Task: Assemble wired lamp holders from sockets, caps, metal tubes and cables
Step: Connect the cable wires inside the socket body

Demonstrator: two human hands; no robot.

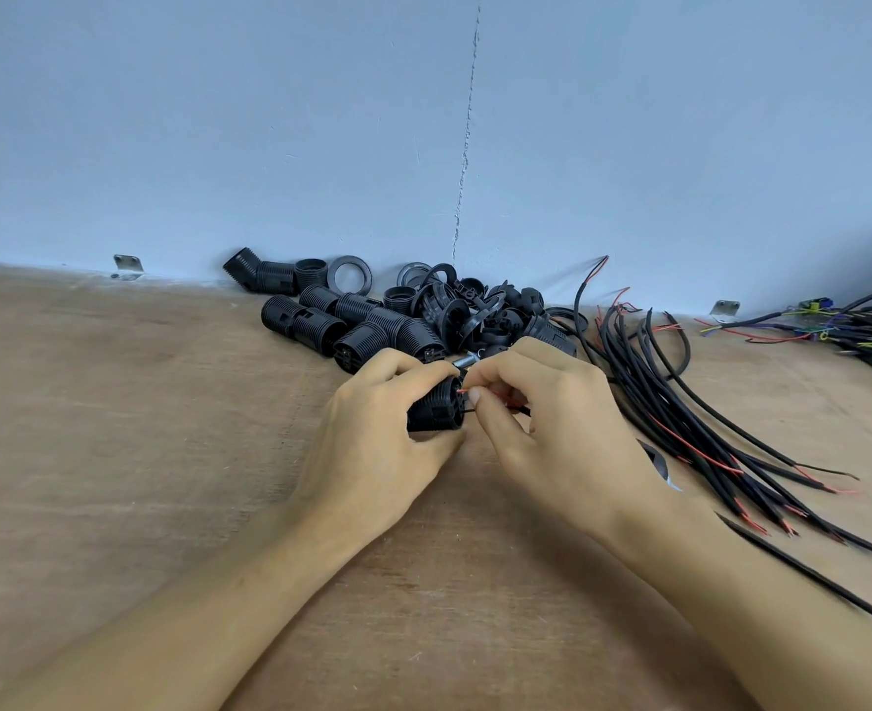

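Head view, looking down at the work. Left hand (377, 438) is wrapped round a black ribbed plastic lamp socket (436, 409), held just off the surface with its terminal end facing the right hand (562, 423). The right hand pinches a thin red wire lead (467, 390) between thumb and forefinger. The lead's tip is at the socket's end face, and a black lead runs just below it. Fingers hide the terminal hole, so I cannot tell whether the red tip is seated.

Step in hand, as I judge it: feeding the leads into the socket terminals.
- Pinch close to the tip so the fine wire does not buckle.
- Hold the socket steady and push straight in, not at an angle.
- Check that no stray strands splay outside the hole before doing the black lead.

Just behind the knuckles lies a short silvery metal tube (467, 360). It sits at the foot of a heap of black sockets and ring caps (372, 320) piled against the pale blue wall (270, 120). To the right, a fan of black cables with red ends (690, 418) lies on the brown wooden bench (116, 402), close by the right wrist. A tangle of multicoloured wires (860, 331) sits at the far right edge.
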